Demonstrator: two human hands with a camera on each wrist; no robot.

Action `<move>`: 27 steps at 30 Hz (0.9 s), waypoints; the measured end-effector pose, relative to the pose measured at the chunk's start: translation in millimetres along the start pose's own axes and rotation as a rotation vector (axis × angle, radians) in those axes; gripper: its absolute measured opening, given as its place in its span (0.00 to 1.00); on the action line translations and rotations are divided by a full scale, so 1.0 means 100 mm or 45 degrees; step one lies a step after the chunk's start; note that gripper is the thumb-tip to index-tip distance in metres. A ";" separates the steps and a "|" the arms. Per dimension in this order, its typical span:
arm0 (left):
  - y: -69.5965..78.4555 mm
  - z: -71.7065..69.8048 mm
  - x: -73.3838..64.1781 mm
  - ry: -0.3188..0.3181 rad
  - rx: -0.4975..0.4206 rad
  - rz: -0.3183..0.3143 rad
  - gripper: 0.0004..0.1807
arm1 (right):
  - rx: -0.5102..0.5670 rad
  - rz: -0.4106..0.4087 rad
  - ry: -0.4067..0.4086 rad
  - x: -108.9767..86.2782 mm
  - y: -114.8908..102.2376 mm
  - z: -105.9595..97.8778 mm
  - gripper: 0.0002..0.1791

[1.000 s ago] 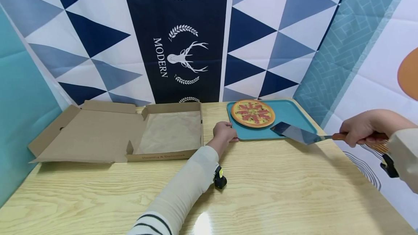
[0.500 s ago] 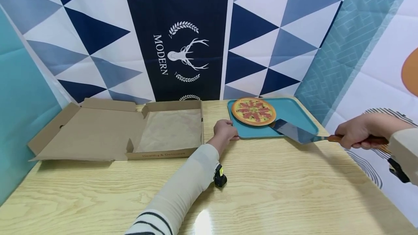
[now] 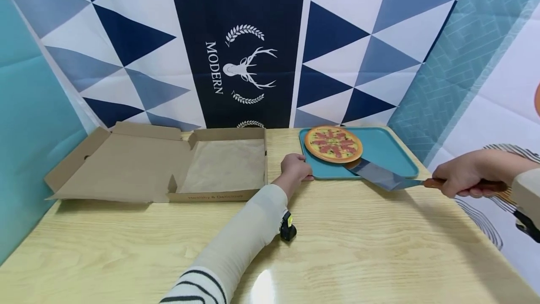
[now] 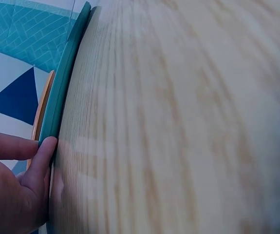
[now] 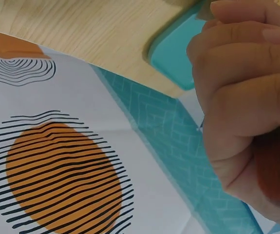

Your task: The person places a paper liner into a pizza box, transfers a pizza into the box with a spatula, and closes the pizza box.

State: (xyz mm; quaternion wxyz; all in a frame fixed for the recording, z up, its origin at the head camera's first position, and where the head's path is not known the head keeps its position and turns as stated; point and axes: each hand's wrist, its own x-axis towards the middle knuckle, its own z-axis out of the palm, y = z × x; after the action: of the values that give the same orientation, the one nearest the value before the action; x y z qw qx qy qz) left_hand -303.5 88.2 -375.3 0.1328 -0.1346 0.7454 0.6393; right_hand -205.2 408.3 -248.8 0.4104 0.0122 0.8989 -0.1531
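Note:
In the head view, a pizza [image 3: 333,143] lies at the left end of a teal tray [image 3: 390,149]. My left hand [image 3: 295,169] pinches the tray's near left corner; in the left wrist view, thumb and finger [image 4: 45,148] meet at the rim. With my right hand [image 3: 457,175] I grip the wooden handle of a metal spatula [image 3: 377,175]. Its blade slants down over the tray's near edge, the tip right at the pizza's near right edge. In the right wrist view my fingers [image 5: 247,63] curl round the reddish-brown handle.
Left of the tray stands a cardboard pizza box [image 3: 217,195], lined with brown paper [image 3: 225,165], its lid [image 3: 131,163] folded back to the left. Patterned cloth walls [image 3: 253,36] border the wooden table [image 3: 346,243] at the back and both sides.
The spatula's blade has slid left, its tip coming up to the pizza's edge. My left hand stays on the tray. The head view has shifted slightly.

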 end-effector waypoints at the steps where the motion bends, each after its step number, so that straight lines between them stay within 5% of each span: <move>1: 0.01 0.01 0.00 -0.002 0.008 0.004 0.27 | -0.003 -0.005 -0.004 -0.01 0.00 0.00 0.16; 9: 0.03 0.03 -0.01 0.002 0.068 0.026 0.26 | 0.000 -0.057 0.025 0.03 0.02 0.07 0.06; 27: 0.01 0.00 0.00 0.008 0.038 0.012 0.28 | 0.033 -0.109 -0.014 0.30 -0.19 0.08 0.05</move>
State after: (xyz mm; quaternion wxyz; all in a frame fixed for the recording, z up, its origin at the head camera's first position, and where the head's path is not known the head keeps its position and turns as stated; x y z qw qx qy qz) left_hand -304.2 88.5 -374.2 0.1294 -0.1311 0.7559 0.6282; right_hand -222.1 384.8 -270.5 0.4083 -0.0215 0.8942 -0.1822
